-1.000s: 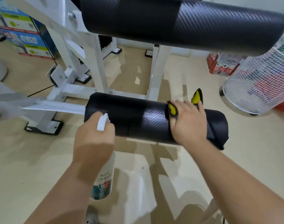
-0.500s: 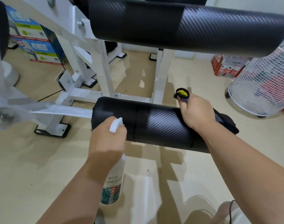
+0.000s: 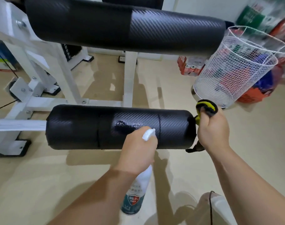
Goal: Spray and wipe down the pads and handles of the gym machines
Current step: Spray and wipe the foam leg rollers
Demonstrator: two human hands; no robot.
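Observation:
A black roller pad (image 3: 83,127) lies across the middle of the head view on a white machine frame (image 3: 68,101). A wet, shiny patch shows on its top right of centre. My left hand (image 3: 137,151) grips a white spray bottle (image 3: 137,192), nozzle pointed at that patch. My right hand (image 3: 211,129) holds a bunched yellow and black cloth (image 3: 205,106) just off the pad's right end, not touching the pad's top. A longer black roller pad (image 3: 122,26) hangs above.
A white wire mesh basket (image 3: 232,70) stands on the floor at right, with red packs (image 3: 188,65) and bags behind it. The frame's legs and black feet (image 3: 12,150) occupy the left. The floor is beige. A black cable (image 3: 210,207) runs at the bottom right.
My right hand lifted the cloth off the lower pad and moved past its right end. My left hand carried the bottle rightward along the pad, where a wet patch now shows.

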